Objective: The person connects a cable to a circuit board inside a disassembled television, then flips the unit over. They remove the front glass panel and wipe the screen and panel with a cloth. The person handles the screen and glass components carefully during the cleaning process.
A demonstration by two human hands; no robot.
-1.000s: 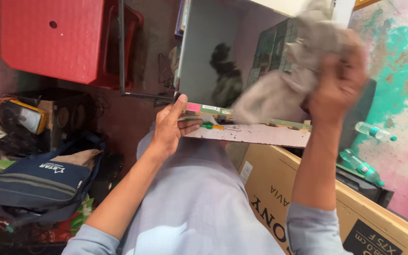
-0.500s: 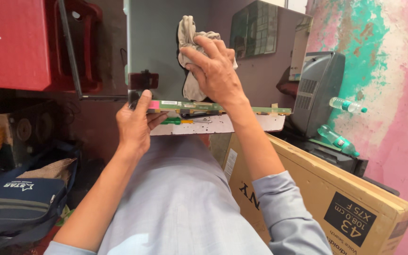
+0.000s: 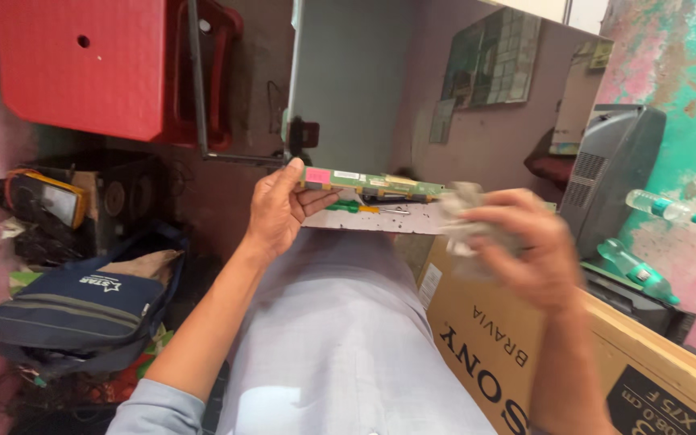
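Note:
My left hand (image 3: 279, 211) grips the left end of a long narrow green circuit board (image 3: 376, 184), held level in front of me. A thin grey panel strip (image 3: 380, 219) lies just under the board, with a green-handled screwdriver (image 3: 348, 207) on it. My right hand (image 3: 525, 246) is closed around a crumpled grey cloth (image 3: 465, 211), which touches the right end of the board. My lap in light grey trousers (image 3: 340, 338) is below both hands.
A large brown cardboard box (image 3: 525, 362) leans at the right. Behind it stand an old grey monitor (image 3: 618, 169) and plastic bottles (image 3: 658, 207). A blue bag (image 3: 82, 310) and a multimeter (image 3: 46, 197) lie at the left, under a red plastic table (image 3: 82, 64). A flat screen panel (image 3: 348, 89) stands behind.
My right hand has come down with the cloth from high above the board to its right end. My left hand has kept its hold on the board.

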